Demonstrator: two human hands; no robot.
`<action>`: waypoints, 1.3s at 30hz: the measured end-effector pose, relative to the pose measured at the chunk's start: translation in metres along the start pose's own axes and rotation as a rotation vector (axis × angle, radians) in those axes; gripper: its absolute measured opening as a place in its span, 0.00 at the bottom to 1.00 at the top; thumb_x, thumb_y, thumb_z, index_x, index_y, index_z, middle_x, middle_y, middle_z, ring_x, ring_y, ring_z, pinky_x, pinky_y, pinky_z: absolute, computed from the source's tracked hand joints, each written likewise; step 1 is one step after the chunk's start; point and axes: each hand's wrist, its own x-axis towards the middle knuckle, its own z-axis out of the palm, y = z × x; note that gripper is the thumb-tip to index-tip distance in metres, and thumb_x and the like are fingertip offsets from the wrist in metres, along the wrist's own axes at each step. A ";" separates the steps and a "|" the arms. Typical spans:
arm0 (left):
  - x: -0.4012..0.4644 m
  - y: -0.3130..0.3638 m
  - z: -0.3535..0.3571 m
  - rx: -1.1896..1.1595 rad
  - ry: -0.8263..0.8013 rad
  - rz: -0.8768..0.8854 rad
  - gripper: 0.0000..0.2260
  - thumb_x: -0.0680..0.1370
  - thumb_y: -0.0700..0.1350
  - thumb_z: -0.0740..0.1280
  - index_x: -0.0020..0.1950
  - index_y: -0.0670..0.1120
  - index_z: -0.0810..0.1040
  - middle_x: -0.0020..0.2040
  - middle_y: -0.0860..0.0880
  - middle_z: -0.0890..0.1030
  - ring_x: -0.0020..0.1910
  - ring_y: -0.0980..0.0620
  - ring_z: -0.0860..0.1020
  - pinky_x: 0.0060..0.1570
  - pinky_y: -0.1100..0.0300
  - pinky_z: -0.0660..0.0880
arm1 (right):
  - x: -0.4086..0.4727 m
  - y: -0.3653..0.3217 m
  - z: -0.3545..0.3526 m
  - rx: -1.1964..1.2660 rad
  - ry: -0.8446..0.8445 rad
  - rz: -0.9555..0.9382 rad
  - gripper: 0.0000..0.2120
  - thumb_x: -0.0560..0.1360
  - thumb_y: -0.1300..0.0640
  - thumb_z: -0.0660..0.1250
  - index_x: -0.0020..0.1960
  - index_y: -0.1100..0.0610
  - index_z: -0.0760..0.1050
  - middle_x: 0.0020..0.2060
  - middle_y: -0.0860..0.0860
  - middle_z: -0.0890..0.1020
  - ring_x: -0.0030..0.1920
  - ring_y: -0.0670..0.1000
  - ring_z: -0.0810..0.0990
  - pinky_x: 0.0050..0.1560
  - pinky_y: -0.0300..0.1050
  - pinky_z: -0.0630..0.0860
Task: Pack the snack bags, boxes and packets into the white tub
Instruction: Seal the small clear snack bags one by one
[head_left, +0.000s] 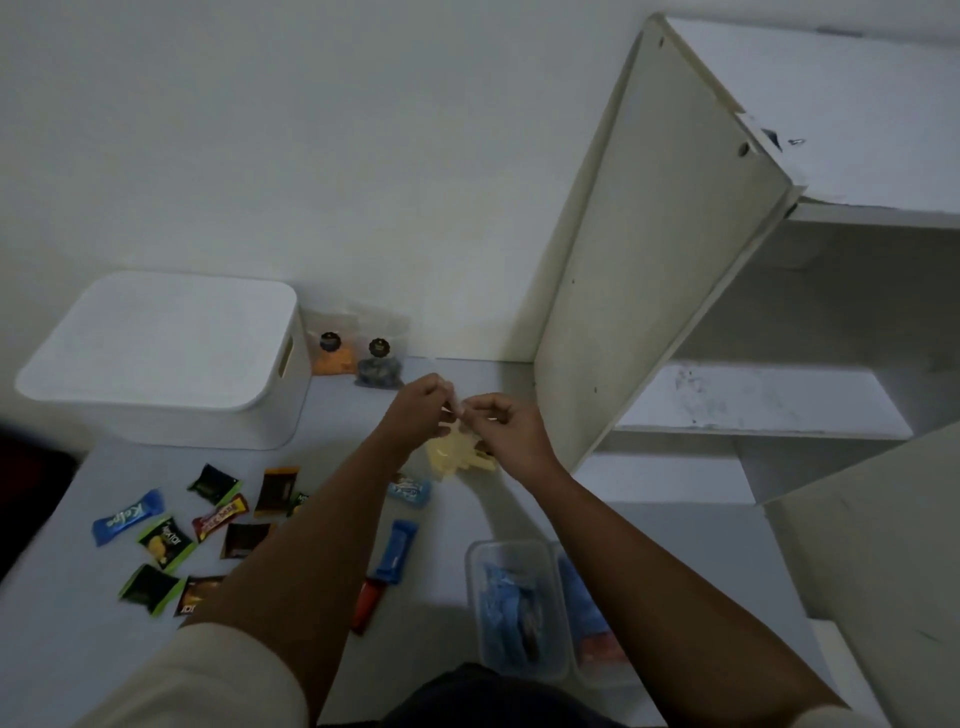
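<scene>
I see my left hand (415, 402) and right hand (501, 423) pinching the top of a clear bag of yellow snacks (457, 457), maybe to seal it. The white tub (156, 364), lid on, sits well left of it.

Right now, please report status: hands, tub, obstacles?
Left hand and right hand pinch clear bag top. White tub lid on. Snack packets unpacked.
</scene>
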 end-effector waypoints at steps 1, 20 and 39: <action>0.004 0.000 -0.002 0.053 -0.035 0.007 0.11 0.84 0.43 0.58 0.43 0.45 0.74 0.41 0.46 0.80 0.41 0.50 0.79 0.46 0.54 0.75 | 0.006 0.001 0.000 -0.021 0.007 0.011 0.09 0.74 0.54 0.76 0.50 0.59 0.84 0.43 0.55 0.86 0.39 0.48 0.84 0.39 0.45 0.81; 0.026 0.017 -0.015 0.281 -0.194 0.051 0.12 0.82 0.41 0.59 0.40 0.44 0.75 0.41 0.42 0.78 0.42 0.48 0.75 0.43 0.56 0.71 | 0.046 -0.014 0.002 0.001 -0.017 0.060 0.06 0.79 0.62 0.69 0.44 0.59 0.80 0.40 0.60 0.84 0.38 0.55 0.83 0.40 0.51 0.83; 0.018 0.027 -0.012 0.223 -0.076 0.191 0.09 0.82 0.39 0.61 0.43 0.41 0.76 0.38 0.42 0.79 0.37 0.48 0.79 0.45 0.50 0.79 | 0.032 -0.032 -0.002 0.020 -0.009 -0.025 0.04 0.79 0.61 0.70 0.47 0.62 0.80 0.34 0.56 0.82 0.36 0.55 0.83 0.36 0.48 0.82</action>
